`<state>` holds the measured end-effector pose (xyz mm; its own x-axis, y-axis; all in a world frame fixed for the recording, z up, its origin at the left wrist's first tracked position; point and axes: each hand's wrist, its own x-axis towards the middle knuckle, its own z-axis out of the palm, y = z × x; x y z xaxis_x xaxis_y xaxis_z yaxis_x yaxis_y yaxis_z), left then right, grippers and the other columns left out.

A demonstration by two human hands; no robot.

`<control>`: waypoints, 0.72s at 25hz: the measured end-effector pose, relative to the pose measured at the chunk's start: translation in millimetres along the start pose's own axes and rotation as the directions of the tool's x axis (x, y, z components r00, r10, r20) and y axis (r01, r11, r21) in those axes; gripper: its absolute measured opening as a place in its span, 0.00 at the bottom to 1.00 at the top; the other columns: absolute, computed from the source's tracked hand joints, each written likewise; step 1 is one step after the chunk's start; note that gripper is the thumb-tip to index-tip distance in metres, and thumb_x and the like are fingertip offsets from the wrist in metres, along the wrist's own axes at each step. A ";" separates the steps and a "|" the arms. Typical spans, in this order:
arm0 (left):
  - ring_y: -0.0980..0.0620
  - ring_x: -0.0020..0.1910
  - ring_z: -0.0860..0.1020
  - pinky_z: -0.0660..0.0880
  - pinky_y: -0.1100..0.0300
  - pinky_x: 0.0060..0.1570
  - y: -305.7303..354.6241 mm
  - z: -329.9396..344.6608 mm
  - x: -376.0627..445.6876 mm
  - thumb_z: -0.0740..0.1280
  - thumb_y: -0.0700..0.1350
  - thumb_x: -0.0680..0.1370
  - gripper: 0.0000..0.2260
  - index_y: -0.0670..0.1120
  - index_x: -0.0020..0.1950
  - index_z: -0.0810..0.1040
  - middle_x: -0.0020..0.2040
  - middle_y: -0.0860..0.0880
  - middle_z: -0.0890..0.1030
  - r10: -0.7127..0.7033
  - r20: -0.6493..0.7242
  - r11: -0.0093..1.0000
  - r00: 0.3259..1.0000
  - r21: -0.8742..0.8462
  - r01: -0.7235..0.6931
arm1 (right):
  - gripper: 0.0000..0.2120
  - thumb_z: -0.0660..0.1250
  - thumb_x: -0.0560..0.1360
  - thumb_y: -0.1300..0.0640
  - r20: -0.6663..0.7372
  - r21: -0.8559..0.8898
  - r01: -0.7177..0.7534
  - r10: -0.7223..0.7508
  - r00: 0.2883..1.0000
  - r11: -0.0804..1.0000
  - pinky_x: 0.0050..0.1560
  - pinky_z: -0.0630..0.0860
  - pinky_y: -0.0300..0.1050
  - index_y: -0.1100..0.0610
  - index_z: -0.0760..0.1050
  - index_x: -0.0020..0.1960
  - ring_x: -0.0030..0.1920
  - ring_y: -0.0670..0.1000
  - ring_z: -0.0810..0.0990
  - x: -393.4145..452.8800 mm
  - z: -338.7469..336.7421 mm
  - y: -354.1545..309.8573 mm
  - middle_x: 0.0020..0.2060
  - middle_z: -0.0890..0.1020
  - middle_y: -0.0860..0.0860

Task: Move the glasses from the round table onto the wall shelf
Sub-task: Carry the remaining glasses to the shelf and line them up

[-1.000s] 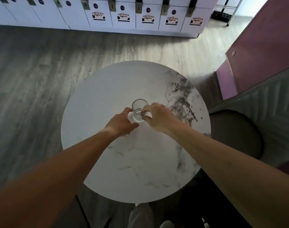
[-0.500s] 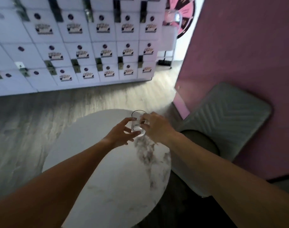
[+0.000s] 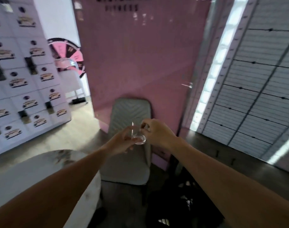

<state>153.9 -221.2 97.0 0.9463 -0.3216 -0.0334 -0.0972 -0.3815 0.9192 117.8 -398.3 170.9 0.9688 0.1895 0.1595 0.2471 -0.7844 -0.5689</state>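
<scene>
Both hands carry one clear glass in front of the grey chair; left hand cups its base, right hand pinches its rim, probably for steadiness; worktop lies lower left of the chair.

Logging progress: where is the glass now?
Mid-frame, the glass is held in the air between both hands, in front of the grey chair.

**Blurred, hidden, cut off**

Whole view motion-smeared. Glass edges faint; its left side hidden behind left hand fingers. Round table cut by left edge, partly hidden under forearm. Locker labels unreadable. Pink wall lettering cut at top.
</scene>
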 end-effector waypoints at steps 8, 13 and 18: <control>0.57 0.25 0.77 0.72 0.63 0.24 150.2 229.3 25.8 0.74 0.54 0.73 0.25 0.57 0.68 0.71 0.30 0.51 0.82 0.251 0.374 0.961 0.893 0.019 -0.277 | 0.06 0.65 0.77 0.52 -0.336 -0.092 -0.345 0.297 0.894 0.934 0.50 0.78 0.51 0.50 0.78 0.52 0.49 0.54 0.80 -180.3 -179.1 113.0 0.48 0.84 0.52; 0.56 0.32 0.83 0.74 0.65 0.27 236.9 368.5 30.3 0.70 0.65 0.69 0.29 0.64 0.68 0.68 0.39 0.49 0.84 0.349 0.587 0.902 0.731 0.001 -0.431 | 0.06 0.66 0.78 0.50 -0.500 -0.057 -0.518 0.424 0.755 0.854 0.48 0.77 0.48 0.50 0.77 0.53 0.49 0.52 0.79 -279.5 -263.7 175.8 0.50 0.82 0.50; 0.56 0.41 0.84 0.80 0.63 0.33 312.8 496.6 35.3 0.69 0.63 0.73 0.25 0.65 0.68 0.67 0.50 0.52 0.82 0.429 0.706 0.828 0.564 -0.057 -0.558 | 0.06 0.66 0.77 0.51 -0.624 -0.005 -0.677 0.526 0.577 0.736 0.51 0.78 0.52 0.51 0.78 0.51 0.48 0.53 0.80 -352.0 -337.7 237.8 0.49 0.83 0.51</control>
<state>3.8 -782.3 188.5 0.2740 -0.9567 0.0981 -0.5903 -0.0868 0.8025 -170.3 -851.0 252.0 0.6783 -0.6723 0.2964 -0.4740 -0.7087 -0.5226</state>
